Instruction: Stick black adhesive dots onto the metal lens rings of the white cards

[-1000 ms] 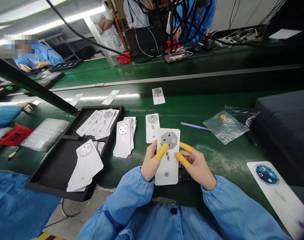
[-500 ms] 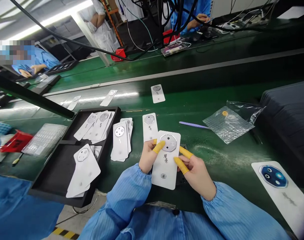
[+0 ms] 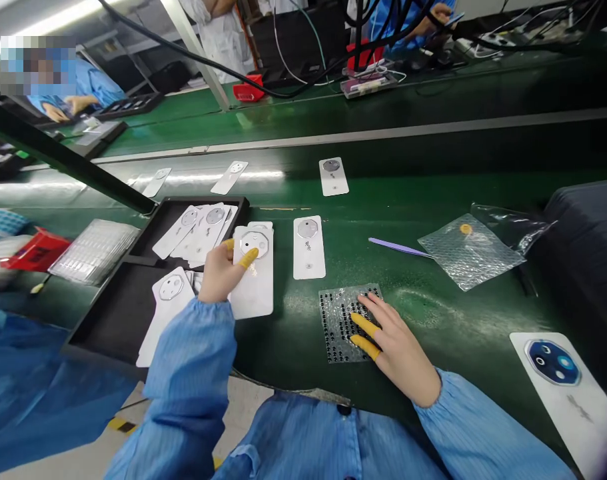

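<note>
My left hand (image 3: 220,275), with yellow finger cots, pinches the left edge of a white phone back cover (image 3: 256,293) by its round camera ring. That cover lies over a small stack of similar covers beside the black tray. My right hand (image 3: 402,353) rests open, fingers stretched, on a clear sheet dotted with small black round pieces (image 3: 336,343). Its thumb and index finger wear yellow cots. A single white phone back cover (image 3: 309,263) lies on the green bench between my hands, farther from me.
A black two-part tray (image 3: 103,320) holds several white covers. Purple tweezers (image 3: 400,247) lie near a bubble-wrap bag (image 3: 470,260). At right are a cover with a blue camera ring (image 3: 573,407) and a dark stack (image 3: 588,247). More covers lie along the far strip; co-workers sit beyond.
My left hand has carried the cover leftward to the stack. My right hand has let go of it and come down on the dotted sheet, now uncovered. The view has shifted slightly.
</note>
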